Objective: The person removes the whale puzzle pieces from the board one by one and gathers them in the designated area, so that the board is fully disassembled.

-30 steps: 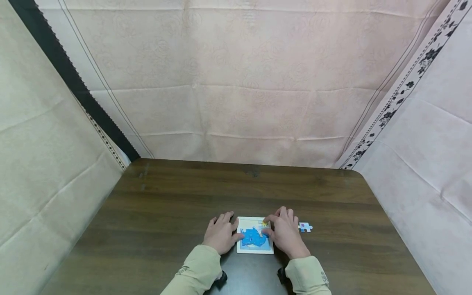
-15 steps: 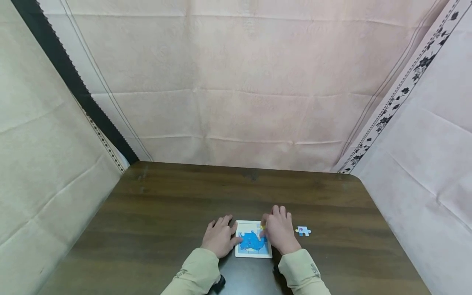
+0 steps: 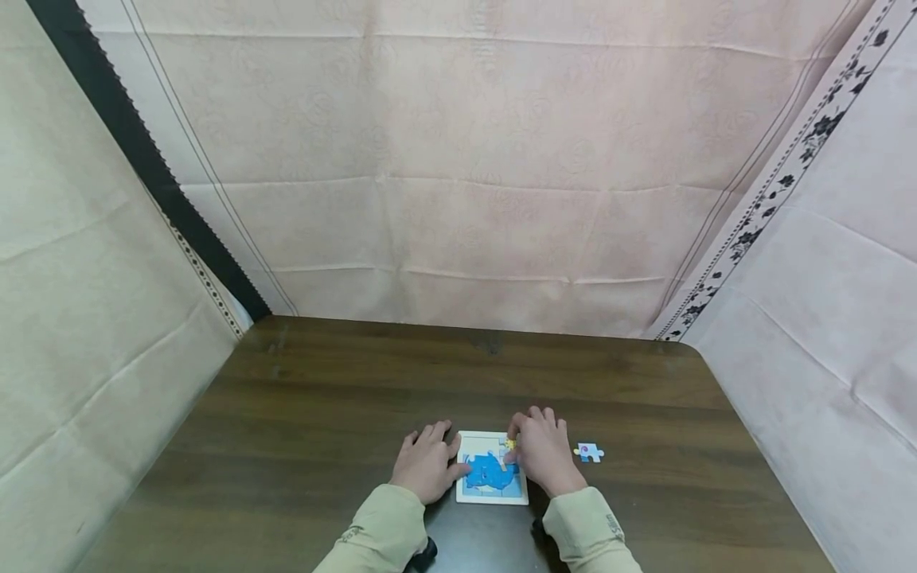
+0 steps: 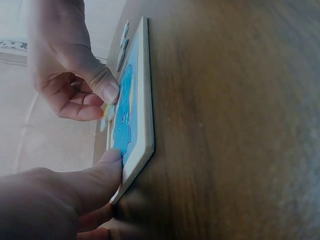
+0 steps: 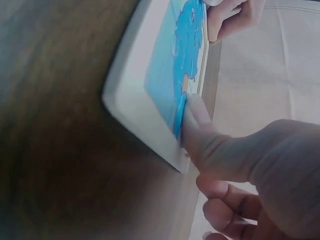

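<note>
A small square jigsaw puzzle in a pale frame point(image 3: 493, 500) lies on the table, its picture showing a blue animal point(image 3: 487, 471). At its left edge is my left hand point(image 3: 427, 463), the thumb on top and the fingers against the side. Over the upper right part, my right hand point(image 3: 542, 447) pinches a puzzle piece point(image 4: 106, 114) with yellow on it between thumb and fingers. That piece looks tilted in the left wrist view, and the fingers hide much of it. Right of this hand lies a loose blue puzzle piece point(image 3: 589, 453) with a yellow tab.
The brown wooden table point(image 3: 344, 398) stretches away to a cloth hanging point(image 3: 466, 199) behind it. More pale cloth point(image 3: 824, 334) borders the right side, and another sheet point(image 3: 107, 342) borders the left. A dark grey patch point(image 3: 478, 537) lies before the puzzle.
My right hand has shifted slightly left, leaving more of the loose piece in sight. The left hand stays at the frame's edge. The head view has tilted a little upward.
</note>
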Tool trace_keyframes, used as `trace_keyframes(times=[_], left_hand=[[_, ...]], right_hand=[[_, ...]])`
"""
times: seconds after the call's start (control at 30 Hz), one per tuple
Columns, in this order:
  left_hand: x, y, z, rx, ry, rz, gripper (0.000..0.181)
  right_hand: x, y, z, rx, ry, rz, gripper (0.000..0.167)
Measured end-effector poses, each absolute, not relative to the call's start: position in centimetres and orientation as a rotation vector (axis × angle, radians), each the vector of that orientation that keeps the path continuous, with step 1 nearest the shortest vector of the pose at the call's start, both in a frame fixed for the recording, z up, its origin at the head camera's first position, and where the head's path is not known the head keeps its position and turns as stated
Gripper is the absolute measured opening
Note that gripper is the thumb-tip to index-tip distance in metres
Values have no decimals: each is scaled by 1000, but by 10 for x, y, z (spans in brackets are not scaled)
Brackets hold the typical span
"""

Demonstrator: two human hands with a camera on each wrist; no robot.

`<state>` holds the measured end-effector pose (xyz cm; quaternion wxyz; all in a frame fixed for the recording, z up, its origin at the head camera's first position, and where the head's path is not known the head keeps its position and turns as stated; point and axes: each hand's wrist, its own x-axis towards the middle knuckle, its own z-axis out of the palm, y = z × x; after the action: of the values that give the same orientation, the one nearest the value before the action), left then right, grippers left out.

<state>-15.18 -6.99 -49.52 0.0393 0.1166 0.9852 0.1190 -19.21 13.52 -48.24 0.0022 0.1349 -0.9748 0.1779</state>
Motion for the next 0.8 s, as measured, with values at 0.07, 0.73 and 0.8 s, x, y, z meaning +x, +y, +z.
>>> trace_keyframes(times=[0.07, 0.73, 0.8], left_hand=[[-152, -70, -495, 356, 3018, 366, 60], [-153, -70, -498, 365, 3018, 358, 58], [-154, -70, -499, 363, 3020, 359, 58]], right_hand=[[-192, 136, -483, 411, -3064, 601, 28], [-184, 138, -484, 360, -3050, 959, 25], [-183, 139, -484, 368, -3028, 1000, 22]])
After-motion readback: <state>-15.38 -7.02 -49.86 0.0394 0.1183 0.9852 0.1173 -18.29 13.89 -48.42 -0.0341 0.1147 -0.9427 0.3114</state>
